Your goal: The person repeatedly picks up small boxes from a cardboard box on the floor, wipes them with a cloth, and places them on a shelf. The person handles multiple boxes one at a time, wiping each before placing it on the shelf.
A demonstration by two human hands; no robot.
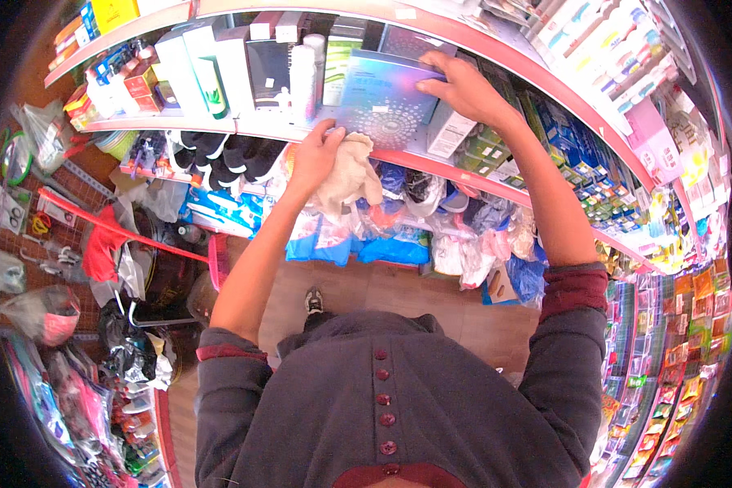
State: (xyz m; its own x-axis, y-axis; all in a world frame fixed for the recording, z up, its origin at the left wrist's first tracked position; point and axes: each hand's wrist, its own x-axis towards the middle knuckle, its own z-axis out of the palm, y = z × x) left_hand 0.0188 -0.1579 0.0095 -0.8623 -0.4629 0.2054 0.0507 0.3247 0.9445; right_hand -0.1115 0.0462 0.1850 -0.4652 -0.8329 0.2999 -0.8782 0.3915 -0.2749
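My right hand has its thumb and fingers at the upper right corner of a shiny blue-purple box, which stands tilted at the front of a shelf. In my left hand is a crumpled beige cloth, hanging just below the box's lower left corner. A white box stands to the right of the blue-purple box, and a dark box is partly hidden behind it. To its left are a green and white box and a pale spray can.
The shelf's red and white front edge runs below the boxes. Packed cartons line the right side. Shoes and bagged goods fill the lower shelf. A red-handled broom leans at the left.
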